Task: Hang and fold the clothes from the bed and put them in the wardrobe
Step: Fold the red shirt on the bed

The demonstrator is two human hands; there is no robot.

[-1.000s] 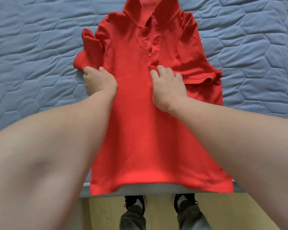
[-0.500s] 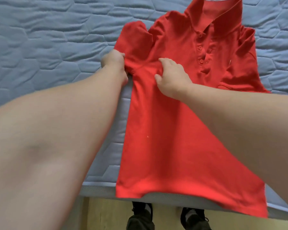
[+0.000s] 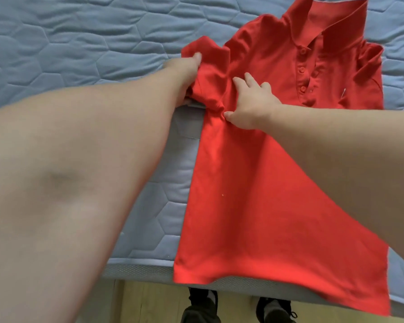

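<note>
A red polo shirt [image 3: 254, 194] lies front up on the blue quilted bed [image 3: 79, 43], collar toward the far side and hem hanging over the near edge. My left hand [image 3: 184, 71] grips the shirt's left sleeve, thumb on top and fingers tucked under the cloth. My right hand [image 3: 252, 101] presses flat on the chest beside the button placket, fingers spread, thumb at the armpit seam. The shirt's other sleeve is folded in over the body at the right.
The bed's near edge [image 3: 138, 271] runs along the bottom, with wooden floor [image 3: 149, 304] below it. My two dark shoes [image 3: 201, 306] stand at the bed's edge. My forearms cover much of the lower left and right of the view.
The view has swung left, so the shirt now sits to the right. My left hand moved up and took hold of the left sleeve. My right hand shifted left onto the chest.
</note>
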